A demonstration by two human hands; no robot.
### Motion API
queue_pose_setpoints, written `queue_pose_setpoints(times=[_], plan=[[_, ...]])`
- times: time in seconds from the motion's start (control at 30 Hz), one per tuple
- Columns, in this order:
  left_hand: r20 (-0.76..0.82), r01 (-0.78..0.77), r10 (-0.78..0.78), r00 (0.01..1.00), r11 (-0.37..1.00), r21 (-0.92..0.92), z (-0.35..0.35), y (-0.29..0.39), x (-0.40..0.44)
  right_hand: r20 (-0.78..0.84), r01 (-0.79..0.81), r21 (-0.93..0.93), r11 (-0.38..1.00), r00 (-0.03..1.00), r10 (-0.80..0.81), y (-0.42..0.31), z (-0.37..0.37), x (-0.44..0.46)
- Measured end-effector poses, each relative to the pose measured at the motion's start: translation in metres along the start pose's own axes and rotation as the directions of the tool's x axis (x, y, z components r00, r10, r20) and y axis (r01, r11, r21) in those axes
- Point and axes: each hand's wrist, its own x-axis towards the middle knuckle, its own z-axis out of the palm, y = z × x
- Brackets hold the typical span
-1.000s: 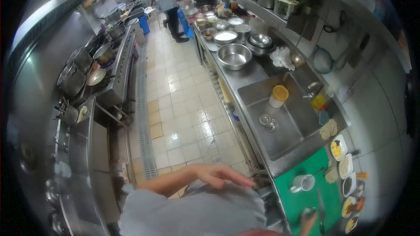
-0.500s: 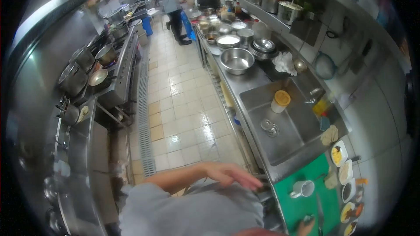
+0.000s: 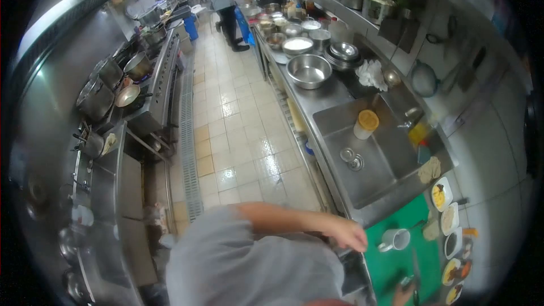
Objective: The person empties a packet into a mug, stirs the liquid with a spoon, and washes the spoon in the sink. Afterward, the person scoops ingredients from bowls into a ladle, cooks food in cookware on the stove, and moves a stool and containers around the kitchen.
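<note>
My left hand (image 3: 347, 233) hangs over the left edge of the green cutting board (image 3: 378, 272), its fingers loosely bent downward with nothing seen in them. Just right of it a white mug (image 3: 396, 239) stands on the board, not touched. Low in the view my right hand (image 3: 403, 294), partly cut off by the frame edge, is closed round a small shiny object (image 3: 407, 281) too blurred to name. Beside that hand lies a knife (image 3: 415, 266). Several small white dishes of food (image 3: 442, 194) line the board's right side.
Beyond the board is a metal sink (image 3: 391, 173) holding a yellow-lidded container (image 3: 366, 124). Steel bowls (image 3: 309, 71) stand further along the counter. Stoves with pots (image 3: 95, 101) run along the left. Another person (image 3: 222, 0) stands at the far end.
My left hand has moved right to the board's edge, its fingers now bent downward instead of stretched out. My right hand remains low on the board. The view has shifted slightly.
</note>
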Motion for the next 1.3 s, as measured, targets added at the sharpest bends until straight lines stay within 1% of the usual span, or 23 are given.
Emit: queue_pose_setpoints(times=[0.07, 0.17, 0.2, 0.23, 0.3, 0.33, 0.4, 0.5, 0.57, 0.6, 0.63, 0.67, 0.73, 0.8, 0.83, 0.87, 0.9, 0.93, 0.97, 1.0, 1.07, 1.13, 1.3], plan=[[-0.001, 0.025, -0.025, 1.0, 0.995, -0.092, 0.015, 0.002, 0.045, -0.113, 0.11, -0.036, 0.993, 0.987, -0.114, -0.042, -0.006, -0.01], [0.026, 0.04, -0.036, 0.999, 0.982, -0.185, 0.045, -0.013, 0.124, -0.073, 0.091, 0.02, 0.996, 0.993, -0.089, -0.117, -0.011, -0.032], [0.038, 0.041, -0.035, 0.999, 0.983, -0.181, 0.058, -0.015, 0.146, -0.108, 0.205, 0.062, 0.977, 0.974, -0.198, -0.118, -0.006, -0.032], [0.059, 0.108, -0.096, 0.994, 0.967, -0.232, 0.074, -0.015, 0.164, -0.117, 0.197, 0.056, 0.979, 0.975, -0.189, -0.109, 0.0, -0.033], [0.094, 0.174, -0.154, 0.984, 0.946, -0.273, 0.094, -0.011, 0.178, 0.061, 0.039, 0.258, 0.965, 0.996, -0.057, -0.109, 0.006, -0.034], [0.129, 0.194, -0.163, 0.978, 0.938, -0.288, 0.105, -0.006, 0.178, 0.055, 0.041, 0.359, 0.933, 0.996, -0.065, -0.122, 0.014, -0.042], [0.117, 0.146, -0.111, 0.987, 0.924, -0.353, 0.126, -0.021, 0.186, 0.106, 0.053, 0.364, 0.93, 0.99, -0.098, -0.155, 0.02, -0.057], [0.133, 0.196, -0.161, 0.978, 0.93, -0.312, 0.14, -0.058, 0.219, 0.164, 0.038, 0.392, 0.919, 0.98, -0.111, -0.203, 0.031, -0.073], [0.162, 0.218, -0.17, 0.972, 0.91, -0.353, 0.144, -0.065, 0.22, 0.091, -0.002, 0.376, 0.927, 0.995, -0.035, -0.204, 0.037, -0.082], [0.042, 0.153, -0.148, 0.988, 0.929, -0.336, 0.147, -0.066, 0.219, 0.073, 0.029, 0.082, 0.996, 0.997, -0.035, -0.206, 0.033, -0.084], [-0.081, 0.086, -0.117, 0.99, 0.946, -0.314, 0.148, -0.063, 0.217, 0.068, 0.03, 0.081, 0.996, 0.997, -0.035, -0.208, 0.031, -0.086], [-0.082, 0.086, -0.117, 0.99, 0.946, -0.313, 0.146, -0.067, 0.227, 0.032, 0.079, 0.047, 0.996, 0.996, -0.081, -0.21, 0.032, -0.088], [-0.082, 0.136, -0.144, 0.986, 0.986, -0.098, 0.144, -0.081, 0.248, 0.006, 0.121, 0.018, 0.992, 0.993, -0.121, -0.212, 0.037, -0.096], [-0.12, 0.063, -0.081, 0.99, 0.987, -0.15, 0.142, -0.055, 0.216, -0.157, 0.048, 0.506, 0.861, 0.987, 0.037, -0.212, 0.043, -0.097], [-0.157, -0.019, -0.013, 0.988, 0.979, -0.203, 0.135, -0.038, 0.203, -0.166, 0.05, 0.507, 0.86, 0.985, 0.041, -0.212, 0.044, -0.092], [-0.206, -0.063, 0.057, 0.977, 0.998, -0.024, 0.129, -0.029, 0.198, -0.262, 0.109, 0.645, 0.757, 0.961, 0.085, -0.212, 0.045, -0.088], [-0.096, -0.164, 0.159, 0.983, 0.985, -0.046, 0.116, -0.013, 0.18, -0.355, 0.167, 0.749, 0.641, 0.918, 0.176, -0.211, 0.045, -0.095], [-0.065, -0.193, 0.202, 0.977, 0.972, 0.132, 0.105, -0.038, 0.206, -0.355, 0.12, 0.822, 0.556, 0.872, 0.336, -0.221, 0.049, -0.097], [-0.058, -0.205, 0.208, 0.976, 0.977, 0.052, 0.099, -0.031, 0.198, -0.279, 0.097, 0.9, 0.424, 0.876, 0.393, -0.222, 0.054, -0.098], [-0.046, -0.345, 0.367, 0.929, 0.905, 0.247, 0.093, -0.032, 0.192, -0.222, 0.098, 0.954, 0.282, 0.865, 0.45, -0.218, 0.066, -0.101], [-0.053, -0.099, 0.09, 0.994, 0.978, -0.184, 0.094, 0.002, 0.162, -0.122, 0.033, 0.977, 0.211, 0.898, 0.422, -0.224, 0.083, -0.102], [0.015, -0.04, 0.04, 0.999, 0.999, -0.007, 0.087, 0.023, 0.149, -0.063, 0.031, 0.995, 0.091, 0.925, 0.374, -0.248, 0.085, -0.098], [0.015, -0.149, 0.154, 0.988, 0.928, 0.342, 0.072, 0.007, 0.161, -0.074, 0.103, 0.992, -0.075, 0.944, 0.321, -0.256, 0.094, -0.085]])
